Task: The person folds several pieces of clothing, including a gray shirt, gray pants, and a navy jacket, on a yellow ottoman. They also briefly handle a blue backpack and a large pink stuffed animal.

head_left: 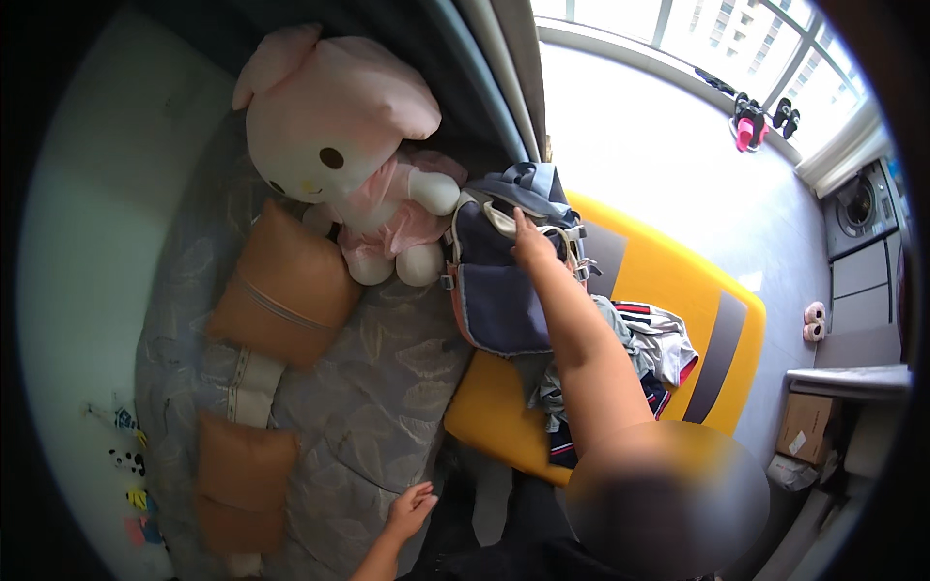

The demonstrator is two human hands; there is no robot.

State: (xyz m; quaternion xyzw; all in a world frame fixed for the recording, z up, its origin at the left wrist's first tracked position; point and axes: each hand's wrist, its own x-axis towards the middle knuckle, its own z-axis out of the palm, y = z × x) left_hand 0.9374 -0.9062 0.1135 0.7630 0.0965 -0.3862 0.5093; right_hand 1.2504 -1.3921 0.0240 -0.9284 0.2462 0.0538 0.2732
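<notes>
You are looking at a navy-blue backpack (494,290) with pale cream straps and an orange-trimmed edge, lying on its back across the boundary between the grey leaf-patterned bedspread and the yellow mat. Its top is pointing away from you, toward the window rail, and is gaping open, with the lighter blue flap folding back and the cream handle loop lying over the front

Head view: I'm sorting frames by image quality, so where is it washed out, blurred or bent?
Head view: daylight from the windows blows out the floor at upper right; the left wall lies in dim shade; a soft blurred patch hides the right forearm's lower part; fisheye bends the window frame, with black corners. The right hand on the backpack looks sharp.
</notes>
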